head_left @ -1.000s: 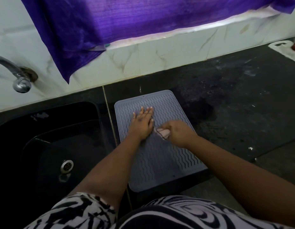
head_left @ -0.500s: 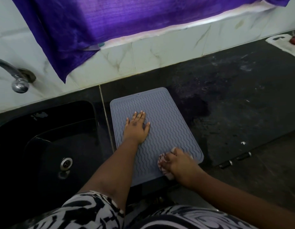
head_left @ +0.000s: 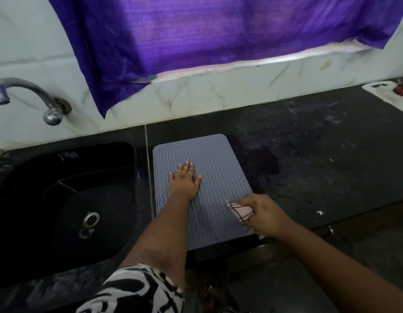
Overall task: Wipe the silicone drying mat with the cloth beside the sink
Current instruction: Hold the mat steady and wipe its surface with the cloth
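Grey mat on black counter beside sink, under purple curtain.

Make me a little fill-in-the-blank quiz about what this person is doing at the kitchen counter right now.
1. The left hand lies flat on the grey ____.
2. The right hand grips a bunched white ____ near the mat's right edge.
3. The black sink lies to the ____ of the mat.
4. A ____ curtain hangs above the counter.

Missing words: mat; cloth; left; purple
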Motion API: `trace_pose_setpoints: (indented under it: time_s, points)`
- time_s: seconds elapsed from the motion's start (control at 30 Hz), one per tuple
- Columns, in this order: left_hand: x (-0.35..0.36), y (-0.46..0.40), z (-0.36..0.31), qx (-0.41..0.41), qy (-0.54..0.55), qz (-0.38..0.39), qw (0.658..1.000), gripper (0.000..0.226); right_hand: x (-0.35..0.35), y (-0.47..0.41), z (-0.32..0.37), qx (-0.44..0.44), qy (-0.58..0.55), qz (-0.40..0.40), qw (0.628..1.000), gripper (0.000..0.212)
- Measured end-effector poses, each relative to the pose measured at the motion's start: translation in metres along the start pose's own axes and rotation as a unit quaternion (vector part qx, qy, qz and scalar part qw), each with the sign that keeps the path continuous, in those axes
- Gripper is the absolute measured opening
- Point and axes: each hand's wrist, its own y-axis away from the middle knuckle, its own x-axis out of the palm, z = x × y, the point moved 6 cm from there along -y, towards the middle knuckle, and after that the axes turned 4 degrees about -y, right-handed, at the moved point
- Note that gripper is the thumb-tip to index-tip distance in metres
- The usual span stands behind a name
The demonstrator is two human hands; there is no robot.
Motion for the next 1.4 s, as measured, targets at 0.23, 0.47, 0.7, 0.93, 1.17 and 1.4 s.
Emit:
trace_pose_setpoints:
  time_s: [0.23,0.47,0.7,0.93,1.17,1.4]
  points:
    - [-0.050,-0.018,0.008,-0.009,0.090,0.008,0.996,0.066,-0.029,-0.078,0.015,0.140,-0.384,-0.011,0.913,0.029]
    - [-0.052,-0.071,0.006,0.095,-0.065,0.139,0.984,0.136,-0.061,-0.198,0.042,0.076,-0.136,-0.111,0.981,0.032]
    - [-0.038,-0.122,0.010,0.087,-0.116,0.169,0.975,0.161,-0.039,-0.317,0.065,-0.026,0.137,-0.102,0.985,0.060]
    - [-0.027,-0.132,0.013,0.050,-0.138,0.231,0.962,0.172,0.022,-0.326,0.026,0.009,0.403,0.027,0.915,0.056]
    - [-0.030,-0.135,0.009,0.021,-0.158,0.257,0.953,0.168,0.036,-0.230,0.015,0.009,0.362,0.070,0.929,0.044]
    - [-0.036,-0.133,0.007,0.008,-0.171,0.272,0.947,0.171,-0.010,-0.231,0.047,0.043,0.168,0.052,0.984,0.025]
